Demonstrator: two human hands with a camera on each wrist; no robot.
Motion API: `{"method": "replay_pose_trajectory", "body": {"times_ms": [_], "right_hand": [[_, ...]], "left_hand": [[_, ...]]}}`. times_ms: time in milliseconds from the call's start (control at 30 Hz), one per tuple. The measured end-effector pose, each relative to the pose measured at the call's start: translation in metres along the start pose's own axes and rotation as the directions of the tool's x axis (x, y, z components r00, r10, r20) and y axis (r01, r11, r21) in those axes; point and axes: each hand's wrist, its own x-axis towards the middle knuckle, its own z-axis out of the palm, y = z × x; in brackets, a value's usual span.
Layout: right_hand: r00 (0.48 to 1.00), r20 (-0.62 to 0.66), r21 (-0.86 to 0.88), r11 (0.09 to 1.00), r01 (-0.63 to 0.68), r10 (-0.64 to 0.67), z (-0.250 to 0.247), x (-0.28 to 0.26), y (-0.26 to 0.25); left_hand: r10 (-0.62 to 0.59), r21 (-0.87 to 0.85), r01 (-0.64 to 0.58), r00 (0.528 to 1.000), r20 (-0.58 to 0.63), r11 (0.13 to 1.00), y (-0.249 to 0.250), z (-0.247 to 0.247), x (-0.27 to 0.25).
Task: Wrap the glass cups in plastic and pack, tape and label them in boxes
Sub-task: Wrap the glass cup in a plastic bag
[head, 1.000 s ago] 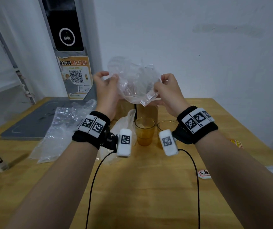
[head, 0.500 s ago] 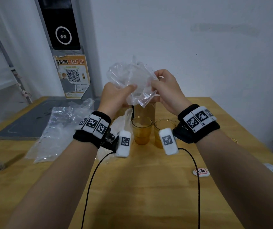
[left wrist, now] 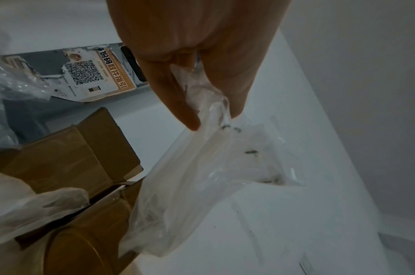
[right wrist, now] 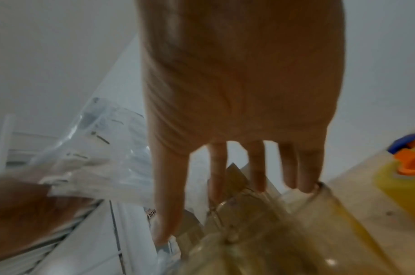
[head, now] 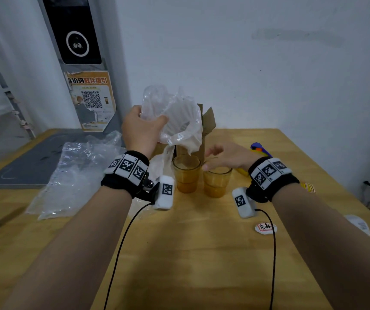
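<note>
Plastic [head: 175, 117] hangs pinched in the left hand [head: 142, 130], seemingly kept ready, while the right hand [head: 226, 156], fingers spread, hovers over a cup [head: 216, 182].

The crinkled clear plastic bag [head: 175, 117] is thin, glossy film. The two amber glass cups [head: 186, 175] are smooth and shiny. The brown cardboard box [left wrist: 79, 158] looks matt, with a glossy tape strip. The yellowish wooden desk [head: 202, 253] shows smooth, faintly grained boards.
</note>
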Motion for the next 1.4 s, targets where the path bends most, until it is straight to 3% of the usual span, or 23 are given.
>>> {"method": "replay_pose_trajectory", "body": {"times_ms": [167,367,467,567,667,767,867,967,1100,1267,1400], "right_hand": [[0.985,-0.002,-0.233,0.958,-0.167,0.171,0.008,0.010,0.011],[0.974,-0.068,-0.131,0.965,-0.225,0.218,0.014,0.012,0.014],[0.953,-0.188,0.079,0.971,-0.226,0.237,0.013,0.007,0.017],[0.884,-0.440,0.285,0.958,-0.030,0.158,-0.003,0.002,0.004],[0.752,-0.653,0.383,0.896,0.225,0.090,-0.030,-0.011,-0.031],[0.643,-0.765,0.432,0.778,0.456,0.049,-0.050,-0.029,-0.069],[0.604,-0.797,0.443,0.677,0.588,-0.003,-0.056,-0.044,-0.096],[0.613,-0.789,0.448,0.643,0.621,-0.043,-0.052,-0.049,-0.110],[0.682,-0.727,0.486,0.641,0.594,-0.080,-0.041,-0.046,-0.115],[0.667,-0.733,0.338,0.780,0.527,-0.133,-0.031,-0.039,-0.109],[0.661,-0.721,0.215,0.840,0.497,-0.207,-0.027,-0.035,-0.107]], "left_hand": [[-0.002,0.000,0.002,0.999,-0.043,1.000,-0.001,0.001,0.001],[0.000,0.008,0.001,0.998,-0.063,1.000,-0.001,0.000,0.002],[0.004,0.014,-0.003,0.998,-0.065,1.000,-0.002,0.001,0.002],[0.009,0.007,-0.008,0.998,-0.060,1.000,-0.003,0.004,0.004],[0.012,-0.012,-0.013,0.998,-0.062,1.000,0.003,0.009,0.007],[0.003,-0.022,-0.005,0.998,-0.068,1.000,0.010,0.014,0.009],[-0.014,-0.010,0.013,0.998,-0.062,1.000,0.015,0.017,0.013],[-0.015,0.010,0.015,0.999,-0.049,1.000,0.020,0.019,0.014],[-0.027,0.024,0.027,0.999,-0.032,0.999,0.027,0.019,0.015],[-0.062,-0.027,0.061,0.998,-0.015,0.998,0.036,0.012,0.013],[-0.095,-0.061,0.095,0.995,0.003,0.994,0.036,0.008,0.013]]}}
